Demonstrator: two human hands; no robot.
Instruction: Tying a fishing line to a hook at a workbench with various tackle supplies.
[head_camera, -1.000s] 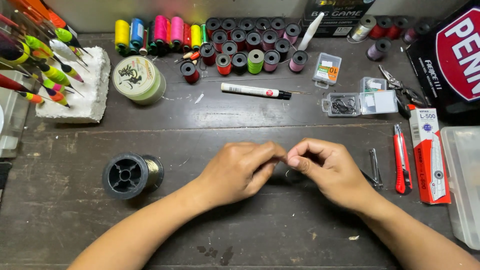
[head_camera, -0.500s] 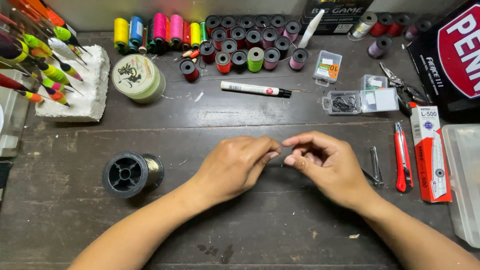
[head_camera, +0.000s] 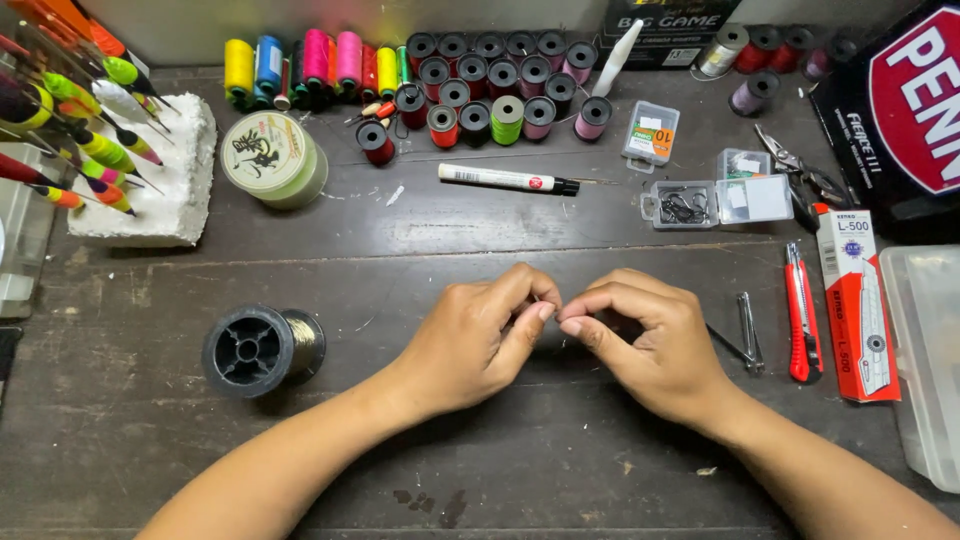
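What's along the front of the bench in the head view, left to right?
Black line spool → left hand → right hand → nail clipper → red utility knife → boxed cutter pack → clear plastic tray.

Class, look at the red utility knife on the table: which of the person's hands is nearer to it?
Right. The right hand lies just left of the red utility knife, nail clippers between them; the left hand is farther left.
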